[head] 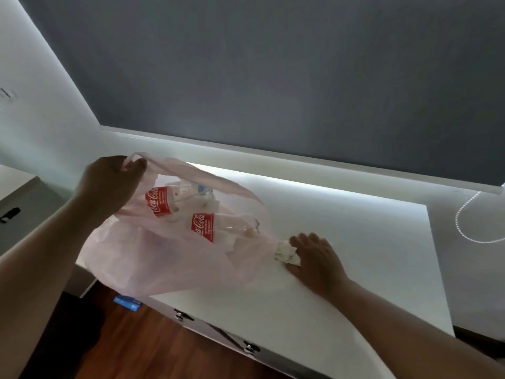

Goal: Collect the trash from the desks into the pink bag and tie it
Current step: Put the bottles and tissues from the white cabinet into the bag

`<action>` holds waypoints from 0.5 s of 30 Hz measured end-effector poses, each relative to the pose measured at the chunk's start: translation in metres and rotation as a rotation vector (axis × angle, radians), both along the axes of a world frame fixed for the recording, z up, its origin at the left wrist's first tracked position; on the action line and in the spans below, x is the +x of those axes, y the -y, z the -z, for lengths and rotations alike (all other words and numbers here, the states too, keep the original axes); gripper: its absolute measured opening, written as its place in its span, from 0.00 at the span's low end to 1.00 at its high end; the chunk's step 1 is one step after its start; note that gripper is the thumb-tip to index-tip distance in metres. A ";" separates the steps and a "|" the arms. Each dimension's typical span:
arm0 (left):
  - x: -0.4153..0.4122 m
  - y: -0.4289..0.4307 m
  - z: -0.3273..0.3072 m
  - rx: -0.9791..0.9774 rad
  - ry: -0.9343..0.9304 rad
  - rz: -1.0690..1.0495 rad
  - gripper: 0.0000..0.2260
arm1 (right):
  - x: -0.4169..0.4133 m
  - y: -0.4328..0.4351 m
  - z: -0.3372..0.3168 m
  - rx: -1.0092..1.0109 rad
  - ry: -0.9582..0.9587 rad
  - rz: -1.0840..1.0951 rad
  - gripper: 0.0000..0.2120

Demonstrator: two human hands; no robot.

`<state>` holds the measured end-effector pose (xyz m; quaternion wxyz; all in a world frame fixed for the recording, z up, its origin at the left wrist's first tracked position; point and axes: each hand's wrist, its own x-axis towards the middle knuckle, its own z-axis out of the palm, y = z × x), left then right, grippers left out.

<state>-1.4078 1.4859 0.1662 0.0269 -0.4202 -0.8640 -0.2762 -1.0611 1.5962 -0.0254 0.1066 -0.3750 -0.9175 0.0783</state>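
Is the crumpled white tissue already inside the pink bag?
No, the crumpled white tissue lies on the white desk outside the pink plastic bag.

Ahead of the right hand's fingers (306, 240) the white desk (355, 228) lies bare; leftward, crumpled tissue (285, 253) and pink bag (169, 255) block.

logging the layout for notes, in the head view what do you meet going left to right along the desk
left hand gripping the bag handle → pink bag with two cola bottles inside → crumpled tissue → right hand on the tissue → bare desk → light strip
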 end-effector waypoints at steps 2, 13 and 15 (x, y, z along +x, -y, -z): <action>-0.007 0.009 -0.004 0.007 -0.033 -0.022 0.16 | 0.010 -0.012 -0.015 -0.058 -0.083 0.087 0.21; -0.018 0.037 -0.036 0.085 0.009 -0.232 0.19 | -0.198 0.047 -0.110 -0.205 -0.106 -0.287 0.35; -0.025 0.041 -0.047 0.137 0.043 -0.305 0.19 | -0.215 0.048 -0.116 -0.337 -0.110 -0.315 0.39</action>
